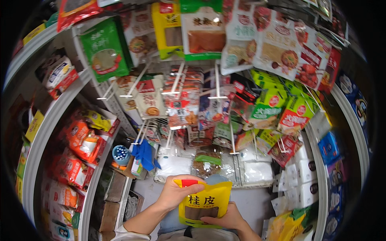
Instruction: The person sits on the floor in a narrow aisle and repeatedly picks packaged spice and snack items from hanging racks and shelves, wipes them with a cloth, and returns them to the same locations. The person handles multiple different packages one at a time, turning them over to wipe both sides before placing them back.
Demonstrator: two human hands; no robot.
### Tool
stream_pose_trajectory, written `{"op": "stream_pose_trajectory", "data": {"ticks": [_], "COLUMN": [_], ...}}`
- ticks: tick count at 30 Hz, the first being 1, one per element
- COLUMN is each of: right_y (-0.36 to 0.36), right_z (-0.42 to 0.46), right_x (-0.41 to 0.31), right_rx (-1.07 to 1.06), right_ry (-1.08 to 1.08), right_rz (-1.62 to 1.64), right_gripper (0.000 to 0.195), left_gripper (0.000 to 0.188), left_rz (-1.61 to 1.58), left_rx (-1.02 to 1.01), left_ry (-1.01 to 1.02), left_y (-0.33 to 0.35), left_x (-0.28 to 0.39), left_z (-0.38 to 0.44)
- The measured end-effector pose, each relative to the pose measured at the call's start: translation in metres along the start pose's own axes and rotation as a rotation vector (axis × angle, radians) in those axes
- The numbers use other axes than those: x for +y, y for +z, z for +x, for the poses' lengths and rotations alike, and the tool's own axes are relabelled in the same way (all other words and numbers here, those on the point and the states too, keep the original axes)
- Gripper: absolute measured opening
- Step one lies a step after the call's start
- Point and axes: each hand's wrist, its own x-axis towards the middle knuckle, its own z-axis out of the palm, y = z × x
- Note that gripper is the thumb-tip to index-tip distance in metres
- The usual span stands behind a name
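Note:
A yellow plastic pouch of cinnamon bark (205, 201), with a window showing brown sticks, is held upright in front of my body. My left hand (178, 192) grips its upper left corner, thumb over the front near the red patch. My right hand (227, 217) holds its lower right side, thumb lying across the window. Beyond the pouch, a similar yellow pouch (170, 30) hangs at the top of the rack, beside a green and white pouch of red powder (203, 33).
White metal hooks (217, 81) stick out from the rack with hanging packets. Shelves of red and orange packets (75, 168) curve along the left. White boxes (306, 171) stack at right. White bags (173, 165) lie on the low shelf ahead; a blue cup (121, 155) stands left.

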Motion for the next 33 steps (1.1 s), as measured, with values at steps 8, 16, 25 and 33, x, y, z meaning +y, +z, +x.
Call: {"op": "stream_pose_trajectory", "data": {"ticks": [8,16,25,33], "right_y": [0.012,0.02,0.032,0.048], "right_z": [0.032,0.027,0.04,0.034], "right_x": [-0.012,0.006,0.067,0.125], "right_rx": [-0.033,-0.022,-0.05,-0.002], "right_ry": [-0.146,-0.019,0.328,0.133], "right_rz": [-0.068,-0.128,-0.066,-0.33], "right_gripper": [0.04,0.028,0.024,0.029], "left_gripper": [0.015,0.012,0.017,0.023], "left_rz": [0.121,0.316,0.503,0.428], "left_rx": [0.146,0.276,0.232,0.22], "left_ry": [0.271,0.609,0.867,0.974], "left_y": [-0.02,-0.029,-0.026,-0.008], "left_x": [0.026,0.127,0.241,0.322], "left_z": [-0.011,-0.017,0.038,0.086]}}
